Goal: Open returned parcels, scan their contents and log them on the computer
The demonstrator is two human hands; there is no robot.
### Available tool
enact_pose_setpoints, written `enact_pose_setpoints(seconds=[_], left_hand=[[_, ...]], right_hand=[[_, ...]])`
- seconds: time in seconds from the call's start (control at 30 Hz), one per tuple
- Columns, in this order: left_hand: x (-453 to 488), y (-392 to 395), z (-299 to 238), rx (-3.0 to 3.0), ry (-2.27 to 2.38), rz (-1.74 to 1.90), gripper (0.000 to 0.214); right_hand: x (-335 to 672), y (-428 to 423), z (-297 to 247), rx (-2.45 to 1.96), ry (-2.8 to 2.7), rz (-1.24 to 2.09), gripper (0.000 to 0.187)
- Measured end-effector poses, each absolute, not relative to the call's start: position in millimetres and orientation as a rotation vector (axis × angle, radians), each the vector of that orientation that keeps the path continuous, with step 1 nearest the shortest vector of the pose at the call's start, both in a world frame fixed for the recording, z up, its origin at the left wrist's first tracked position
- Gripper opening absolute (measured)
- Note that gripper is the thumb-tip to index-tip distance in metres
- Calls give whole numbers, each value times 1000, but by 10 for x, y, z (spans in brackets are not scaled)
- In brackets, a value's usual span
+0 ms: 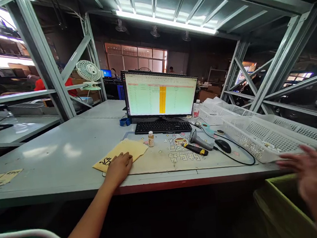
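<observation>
Right hand [316, 182] blurred, open, over olive bin [279, 204] | left hand [118, 169] open on tan sheet [122, 154]

A grey workbench [53, 159] carries a desk mat [157, 160] (cartoon-printed).

One left hand [118, 169], one right hand [313, 182], one tan sheet [125, 152], one monitor [160, 98], one keyboard [162, 126], one mouse [223, 146], one barcode scanner [201, 140], one small bottle [150, 139], at least two white plastic baskets [261, 142].
</observation>
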State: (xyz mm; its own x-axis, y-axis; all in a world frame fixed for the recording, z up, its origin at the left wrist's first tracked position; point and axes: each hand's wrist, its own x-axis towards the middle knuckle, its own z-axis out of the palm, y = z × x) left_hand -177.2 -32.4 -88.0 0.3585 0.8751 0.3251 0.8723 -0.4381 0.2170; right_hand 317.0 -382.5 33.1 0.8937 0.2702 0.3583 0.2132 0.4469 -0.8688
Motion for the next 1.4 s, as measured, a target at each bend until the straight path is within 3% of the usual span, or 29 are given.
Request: enact_pose_setpoints(seconds=[0.1,0.3,0.53,0.8,0.97,1.23,1.4], left_hand=[[-1768,-384,-852,2506,1714,716,54],[-1725,-505,-806,2395,1689,868,43],[-1760,-559,-834,2395,1637,888,40],[-1746,-553,-862,2379,1568,892,37],[-1797,-603,-816,2252,1523,1005,33],[-2034,-662,-602,1570,1917,2074,38],[-2014,-525,-378,1182,1635,2208,51]], right_hand=[[2902,-3118,177,-1285,-857,160,52],[1933,-1322,-62,-1217,-1313,535,60],[984,-30,-340,-1365,-1690,541,78],[1056,75,-661,-1321,-1824,538,36],[1310,85,-620,-1337,-1621,500,43],[1509,59,-626,-1386,-1541,419,45],[1572,83,-642,-1541,-1547,398,46]])
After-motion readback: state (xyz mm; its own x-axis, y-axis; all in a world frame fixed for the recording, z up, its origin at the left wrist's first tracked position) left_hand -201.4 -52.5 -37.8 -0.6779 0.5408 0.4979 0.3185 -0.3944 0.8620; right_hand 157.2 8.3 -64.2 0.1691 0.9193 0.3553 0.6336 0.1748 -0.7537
